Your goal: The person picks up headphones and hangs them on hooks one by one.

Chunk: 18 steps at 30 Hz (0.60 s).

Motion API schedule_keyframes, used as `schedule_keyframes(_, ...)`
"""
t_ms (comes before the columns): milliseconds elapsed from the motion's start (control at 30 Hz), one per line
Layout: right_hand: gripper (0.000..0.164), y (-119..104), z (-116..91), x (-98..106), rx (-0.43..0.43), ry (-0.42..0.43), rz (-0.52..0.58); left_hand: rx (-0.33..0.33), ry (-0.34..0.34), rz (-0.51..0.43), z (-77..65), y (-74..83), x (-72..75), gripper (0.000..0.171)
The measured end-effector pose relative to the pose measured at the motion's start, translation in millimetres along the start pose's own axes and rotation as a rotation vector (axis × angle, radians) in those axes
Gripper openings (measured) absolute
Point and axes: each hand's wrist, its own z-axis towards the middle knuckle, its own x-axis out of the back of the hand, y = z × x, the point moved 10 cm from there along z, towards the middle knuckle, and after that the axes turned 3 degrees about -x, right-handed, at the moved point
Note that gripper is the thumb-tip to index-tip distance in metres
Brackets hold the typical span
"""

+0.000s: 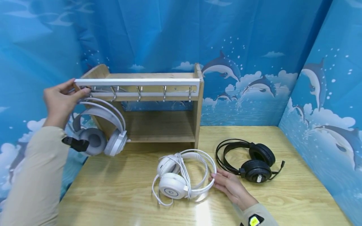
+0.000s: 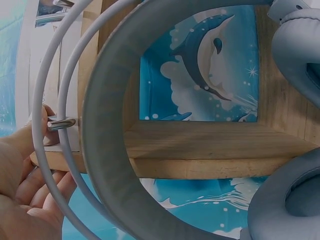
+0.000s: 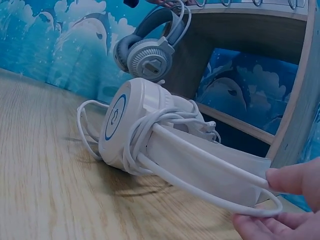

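Observation:
A white-and-grey headset (image 1: 104, 125) hangs by its thin twin bands from the leftmost hook (image 2: 61, 123) of the rack's rail (image 1: 137, 82). My left hand (image 1: 60, 100) grips the left end of this rail, thumb in front, beside the bands. White headphones (image 1: 172, 185) with their cable wound round one side are at the front of the table, ear cups to the left. My right hand (image 1: 230, 187) pinches their headband (image 3: 215, 200) at its top, thumb on one side and fingers on the other. In the right wrist view, the band is tilted above the tabletop.
A wooden rack (image 1: 198, 106) with a shelf stands at the table's back left; several metal hooks (image 1: 164, 93) line its rail. Black headphones (image 1: 255, 169) with a microphone boom lie right of my right hand. Blue dolphin-print curtains (image 1: 243, 47) surround the wooden table (image 1: 305, 194).

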Motion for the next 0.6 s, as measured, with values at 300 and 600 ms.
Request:
schedule_keyframes(300, 0.068, -0.7, 1.2, -2.0, -0.010, -0.018, 0.004, 0.005, -0.008, -0.021, -0.4, 0.0, -0.4, 0.067)
schedule_keyframes(600, 0.063, 0.1, 1.2, -3.4, -0.015, -0.010, 0.016, -0.008, -0.004, 0.004, -1.8, 1.4, -0.3, 0.065)
